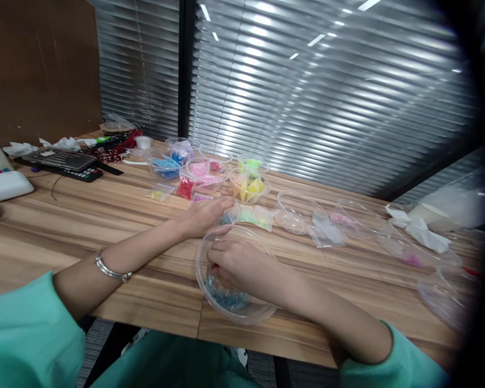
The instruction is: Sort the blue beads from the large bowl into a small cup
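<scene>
My right grip goes inside the clear bowl, and its fingertips are hidden, so I cannot tell what they pinch. It covers also a part of the blue-green bits, too small and blurred to name. Fingers of my left grip hide one side of the small clear cup; whether they hold it is unclear. The left edge of the surface is out of view, and there the white device is cut off. The surface's near right corner disappears in blackness.
</scene>
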`<control>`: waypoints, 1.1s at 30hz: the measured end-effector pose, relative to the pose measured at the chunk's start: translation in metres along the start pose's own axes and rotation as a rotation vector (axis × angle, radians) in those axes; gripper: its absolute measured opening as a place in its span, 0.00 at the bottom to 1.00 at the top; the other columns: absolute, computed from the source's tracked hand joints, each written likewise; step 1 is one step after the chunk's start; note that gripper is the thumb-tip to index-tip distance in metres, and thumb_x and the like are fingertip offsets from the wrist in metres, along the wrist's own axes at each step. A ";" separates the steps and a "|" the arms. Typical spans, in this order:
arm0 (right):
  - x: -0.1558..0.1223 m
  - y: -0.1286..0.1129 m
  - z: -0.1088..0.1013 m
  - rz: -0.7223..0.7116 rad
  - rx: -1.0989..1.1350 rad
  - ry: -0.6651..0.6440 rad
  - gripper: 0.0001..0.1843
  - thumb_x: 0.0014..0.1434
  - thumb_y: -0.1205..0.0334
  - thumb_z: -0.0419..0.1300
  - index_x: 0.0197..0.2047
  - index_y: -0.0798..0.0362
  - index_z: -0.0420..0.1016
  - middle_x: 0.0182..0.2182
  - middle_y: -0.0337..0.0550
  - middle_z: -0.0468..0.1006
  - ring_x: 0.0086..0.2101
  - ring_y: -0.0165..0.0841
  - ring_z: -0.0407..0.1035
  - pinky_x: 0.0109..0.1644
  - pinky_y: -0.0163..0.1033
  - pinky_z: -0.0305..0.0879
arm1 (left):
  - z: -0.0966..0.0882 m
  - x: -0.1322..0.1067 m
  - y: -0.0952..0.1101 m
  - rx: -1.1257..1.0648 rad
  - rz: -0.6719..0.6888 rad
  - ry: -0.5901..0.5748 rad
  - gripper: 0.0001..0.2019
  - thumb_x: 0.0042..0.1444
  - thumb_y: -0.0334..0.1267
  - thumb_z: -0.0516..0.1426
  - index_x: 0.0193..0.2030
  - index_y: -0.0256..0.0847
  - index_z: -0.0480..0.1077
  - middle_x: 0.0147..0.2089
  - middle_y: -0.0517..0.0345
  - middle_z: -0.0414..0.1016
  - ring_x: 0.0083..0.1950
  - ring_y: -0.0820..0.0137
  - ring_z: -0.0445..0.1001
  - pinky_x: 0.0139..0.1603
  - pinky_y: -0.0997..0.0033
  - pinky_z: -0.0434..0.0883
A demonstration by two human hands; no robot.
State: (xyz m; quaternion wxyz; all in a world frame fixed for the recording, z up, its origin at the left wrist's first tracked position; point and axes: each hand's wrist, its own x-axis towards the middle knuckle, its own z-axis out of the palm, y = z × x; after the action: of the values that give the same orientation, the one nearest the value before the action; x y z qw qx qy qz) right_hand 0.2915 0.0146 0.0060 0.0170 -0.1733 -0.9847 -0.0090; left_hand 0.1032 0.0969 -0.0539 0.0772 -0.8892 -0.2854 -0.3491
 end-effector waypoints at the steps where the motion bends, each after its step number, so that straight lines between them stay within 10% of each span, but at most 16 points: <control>1: 0.000 -0.001 -0.001 0.009 -0.013 0.014 0.06 0.65 0.70 0.54 0.38 0.58 0.72 0.32 0.44 0.77 0.29 0.34 0.70 0.34 0.40 0.63 | 0.000 0.000 0.000 0.002 0.001 0.001 0.24 0.64 0.45 0.55 0.62 0.37 0.58 0.58 0.45 0.73 0.55 0.60 0.77 0.51 0.64 0.74; 33: -0.001 0.003 0.004 -0.011 0.124 -0.067 0.08 0.65 0.70 0.53 0.41 0.57 0.74 0.37 0.45 0.79 0.38 0.36 0.74 0.44 0.41 0.68 | -0.003 0.001 0.001 0.007 -0.015 -0.043 0.22 0.63 0.43 0.55 0.60 0.38 0.59 0.55 0.47 0.74 0.53 0.61 0.77 0.48 0.66 0.74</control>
State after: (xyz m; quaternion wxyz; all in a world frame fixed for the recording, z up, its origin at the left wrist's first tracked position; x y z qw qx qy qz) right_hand 0.2932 0.0177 0.0020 -0.0053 -0.1667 -0.9843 0.0577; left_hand 0.1030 0.0958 -0.0511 0.0715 -0.8941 -0.2951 -0.3293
